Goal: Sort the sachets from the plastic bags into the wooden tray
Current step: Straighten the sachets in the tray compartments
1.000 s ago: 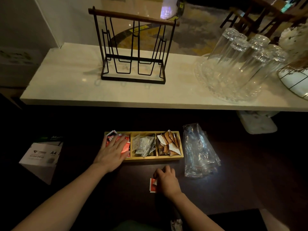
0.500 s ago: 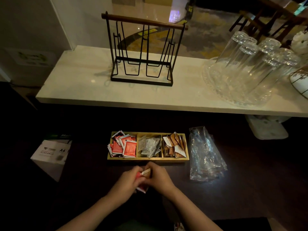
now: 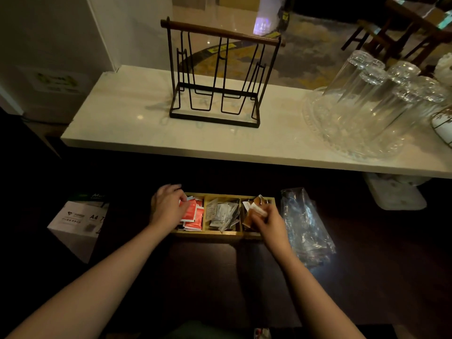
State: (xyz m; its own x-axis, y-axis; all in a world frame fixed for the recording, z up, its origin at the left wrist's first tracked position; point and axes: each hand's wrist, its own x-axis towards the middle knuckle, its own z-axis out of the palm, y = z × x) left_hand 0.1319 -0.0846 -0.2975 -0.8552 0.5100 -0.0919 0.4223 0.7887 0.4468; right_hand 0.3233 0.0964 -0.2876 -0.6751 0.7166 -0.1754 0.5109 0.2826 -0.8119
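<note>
A three-compartment wooden tray point(image 3: 220, 233) sits on the dark table. Red sachets point(image 3: 194, 215) fill its left compartment, white ones point(image 3: 221, 212) the middle, brown ones point(image 3: 256, 200) the right. My left hand point(image 3: 168, 205) rests over the left compartment, fingers curled onto the red sachets. My right hand point(image 3: 265, 220) is over the right compartment, pinching a brown and white sachet point(image 3: 258, 210). Crumpled clear plastic bags point(image 3: 305, 226) lie just right of the tray.
A white A4 paper box point(image 3: 78, 222) stands left of the tray. Behind, a pale marble counter point(image 3: 146, 133) carries a black wire rack point(image 3: 217, 77) and upturned glasses point(image 3: 374, 94) on a glass dish. A white container point(image 3: 396, 196) sits under the counter at right.
Both hands left the table front, where they held sachets together. The left went to the red compartment, the right to the brown compartment with a sachet.
</note>
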